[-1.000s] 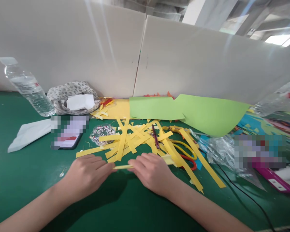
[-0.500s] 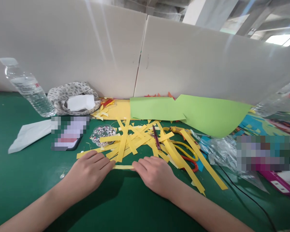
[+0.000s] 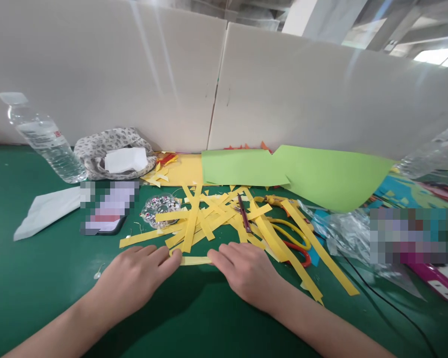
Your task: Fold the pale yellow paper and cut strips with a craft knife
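A short pale-yellow paper strip (image 3: 196, 260) stretches level between my two hands, close above the green table. My left hand (image 3: 136, 273) pinches its left end between thumb and fingers. At the other end, my right hand (image 3: 246, 273) is closed on the strip in the same way. The ends themselves are hidden by the fingers. Just beyond my hands lies a loose pile of yellow paper strips (image 3: 190, 223), crossing one another. A dark red pen (image 3: 243, 214) rests on the pile. Scissors with yellow and red handles (image 3: 289, 231) are partly under the strips.
A round clear case of googly eyes (image 3: 160, 210) and a phone (image 3: 110, 209) lie left of the pile. A water bottle (image 3: 45, 139) and a spotted cloth pouch (image 3: 93, 154) stand behind. Green paper (image 3: 328, 174) leans at the divider. A black cable (image 3: 377, 296) crosses the right side.
My left hand's thumb has shifted slightly along the strip, and a little more of its flat face shows. Both hands still hold it; the whole view has shifted slightly.
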Demonstrator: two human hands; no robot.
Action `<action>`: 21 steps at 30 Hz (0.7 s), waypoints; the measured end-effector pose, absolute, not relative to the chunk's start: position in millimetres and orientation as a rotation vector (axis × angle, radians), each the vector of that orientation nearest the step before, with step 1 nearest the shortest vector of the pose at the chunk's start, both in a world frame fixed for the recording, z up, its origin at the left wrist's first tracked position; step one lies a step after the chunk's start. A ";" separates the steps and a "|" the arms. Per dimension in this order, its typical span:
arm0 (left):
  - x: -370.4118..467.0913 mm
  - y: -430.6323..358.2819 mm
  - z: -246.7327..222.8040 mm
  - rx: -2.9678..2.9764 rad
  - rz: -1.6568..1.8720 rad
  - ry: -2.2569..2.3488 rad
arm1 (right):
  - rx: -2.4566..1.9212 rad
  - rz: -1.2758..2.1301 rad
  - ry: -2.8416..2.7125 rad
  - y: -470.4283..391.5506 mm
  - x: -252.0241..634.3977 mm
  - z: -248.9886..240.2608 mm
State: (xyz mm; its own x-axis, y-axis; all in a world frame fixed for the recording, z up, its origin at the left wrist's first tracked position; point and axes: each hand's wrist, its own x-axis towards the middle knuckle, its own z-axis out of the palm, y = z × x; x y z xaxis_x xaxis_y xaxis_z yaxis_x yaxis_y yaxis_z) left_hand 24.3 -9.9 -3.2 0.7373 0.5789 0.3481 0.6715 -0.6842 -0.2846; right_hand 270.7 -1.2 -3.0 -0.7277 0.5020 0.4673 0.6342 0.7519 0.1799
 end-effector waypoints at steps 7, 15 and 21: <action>37.3 -16.7 -13.2 -2.553 -0.248 -1.021 | -0.842 -0.554 -2.558 -4.2 268.3 -8.0; 50.1 -32.0 -9.3 -2.603 -0.316 -0.967 | -0.711 -0.507 -2.558 -8.0 263.2 -0.6; 34.3 -15.2 -2.7 -2.669 -0.379 -0.942 | -0.733 -0.529 -2.557 -3.0 273.8 -1.8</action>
State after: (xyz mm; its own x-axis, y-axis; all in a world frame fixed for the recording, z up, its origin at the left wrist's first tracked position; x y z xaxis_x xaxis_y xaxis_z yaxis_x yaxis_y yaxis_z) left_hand 34.3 -15.2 -2.7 0.7523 0.5669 0.3358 0.6416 -0.7462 -0.1776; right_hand 273.8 -3.0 -1.8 -0.7697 0.4055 0.4931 0.5678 0.7879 0.2383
